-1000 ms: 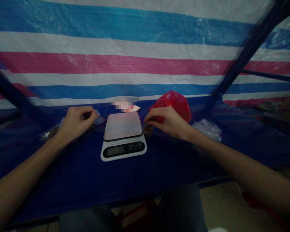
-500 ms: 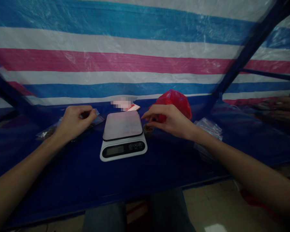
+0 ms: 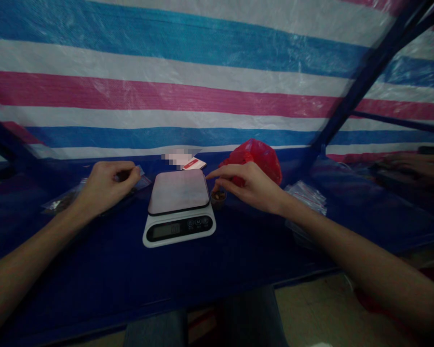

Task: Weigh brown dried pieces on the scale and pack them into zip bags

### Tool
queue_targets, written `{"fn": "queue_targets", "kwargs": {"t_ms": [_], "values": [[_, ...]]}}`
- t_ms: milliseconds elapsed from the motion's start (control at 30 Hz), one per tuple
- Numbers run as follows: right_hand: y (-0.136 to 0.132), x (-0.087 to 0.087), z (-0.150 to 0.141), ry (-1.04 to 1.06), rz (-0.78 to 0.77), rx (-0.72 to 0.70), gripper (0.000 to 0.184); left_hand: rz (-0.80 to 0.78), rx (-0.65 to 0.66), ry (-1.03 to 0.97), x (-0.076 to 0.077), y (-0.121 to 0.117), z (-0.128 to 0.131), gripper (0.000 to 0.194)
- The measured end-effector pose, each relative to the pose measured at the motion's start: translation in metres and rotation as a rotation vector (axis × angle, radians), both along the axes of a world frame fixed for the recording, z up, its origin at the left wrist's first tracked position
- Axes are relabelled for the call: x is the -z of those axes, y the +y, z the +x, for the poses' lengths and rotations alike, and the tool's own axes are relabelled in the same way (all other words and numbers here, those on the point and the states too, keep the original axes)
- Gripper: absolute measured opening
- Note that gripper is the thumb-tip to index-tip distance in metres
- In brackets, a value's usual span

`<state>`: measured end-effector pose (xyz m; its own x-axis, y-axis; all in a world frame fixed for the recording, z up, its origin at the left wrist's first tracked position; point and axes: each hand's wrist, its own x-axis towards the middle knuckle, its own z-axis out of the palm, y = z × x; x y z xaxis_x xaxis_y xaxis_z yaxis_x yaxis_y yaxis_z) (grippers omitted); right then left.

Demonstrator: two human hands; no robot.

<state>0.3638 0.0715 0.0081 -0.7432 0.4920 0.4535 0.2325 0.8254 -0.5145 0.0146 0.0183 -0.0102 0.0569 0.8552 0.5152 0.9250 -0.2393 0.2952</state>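
A white digital kitchen scale (image 3: 179,212) with a bare plate stands in front of me on the blue tabletop. Left of it, my left hand (image 3: 110,187) is closed, thumb against curled index finger; whatever is in the pinch is hidden. Beside and beneath that hand lie clear plastic bags (image 3: 60,202), some with dark contents. My right hand (image 3: 248,185) is open, index finger stretched to the scale's right edge. Its thumb is over or beside a small cup (image 3: 219,196) holding brownish pieces; I cannot tell whether it touches the rim.
Behind my right hand sits a red plastic bag (image 3: 260,156). Clear zip bags (image 3: 305,197) are stacked under my right forearm. A red-and-white card (image 3: 194,164) lies behind the scale. Another person's hand (image 3: 401,166) shows at far right. Blue frame posts (image 3: 350,103) and striped sheeting (image 3: 166,96) enclose the table.
The view has shifted slightly, so the table items appear a little further left. My right fingers have moved a little, and more of the small cup shows. My left hand keeps its pinch.
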Motion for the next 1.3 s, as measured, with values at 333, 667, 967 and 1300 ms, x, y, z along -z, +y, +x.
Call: {"fn": "queue_targets", "kwargs": {"t_ms": [333, 667, 967, 1300], "values": [[0.004, 0.001, 0.000, -0.031, 0.064, 0.022, 0.026, -0.012, 0.002, -0.030, -0.002, -0.001, 0.004, 0.043], [0.006, 0.003, 0.002, 0.050, -0.016, 0.057, 0.026, -0.005, 0.043, -0.064, 0.000, 0.000, 0.001, 0.041], [0.046, -0.004, 0.033, 0.326, 0.150, 0.511, 0.032, 0.166, 0.181, -0.140, 0.005, 0.010, -0.002, 0.024], [0.093, 0.010, 0.066, 0.375, 0.134, 0.674, 0.042, 0.124, 0.087, -0.272, 0.011, 0.010, -0.020, 0.017]]}}
